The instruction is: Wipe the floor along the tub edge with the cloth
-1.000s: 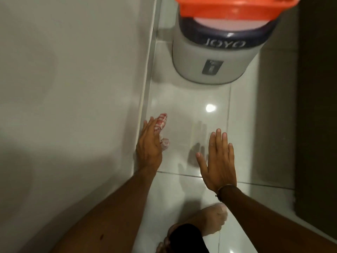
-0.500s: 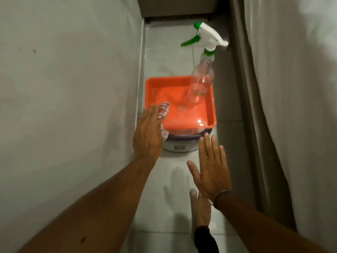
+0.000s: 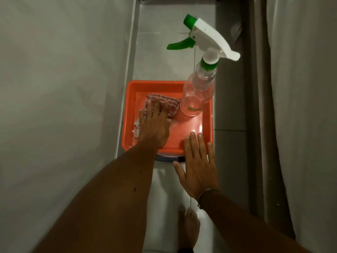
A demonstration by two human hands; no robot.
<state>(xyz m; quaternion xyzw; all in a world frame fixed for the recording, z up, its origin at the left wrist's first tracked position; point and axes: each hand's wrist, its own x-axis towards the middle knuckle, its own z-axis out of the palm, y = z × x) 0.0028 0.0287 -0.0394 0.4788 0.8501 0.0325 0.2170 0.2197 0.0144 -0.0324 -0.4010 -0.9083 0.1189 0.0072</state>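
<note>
A red-and-white checked cloth lies bunched in the left part of an orange tray. My left hand rests flat on top of the cloth, fingers spread over it. My right hand hovers open and empty over the tray's near right corner, palm down. The pale tub wall fills the left side, and its edge meets a narrow strip of white tiled floor.
A clear spray bottle with a white and green trigger head stands in the tray's far right corner. The tray sits on a white bin. A grey curtain hangs on the right. My bare foot stands on the floor below.
My view lifted from the floor by the tub to the tray. My left hand carried the cloth up from the floor into the tray. My right hand rose too, staying open.
</note>
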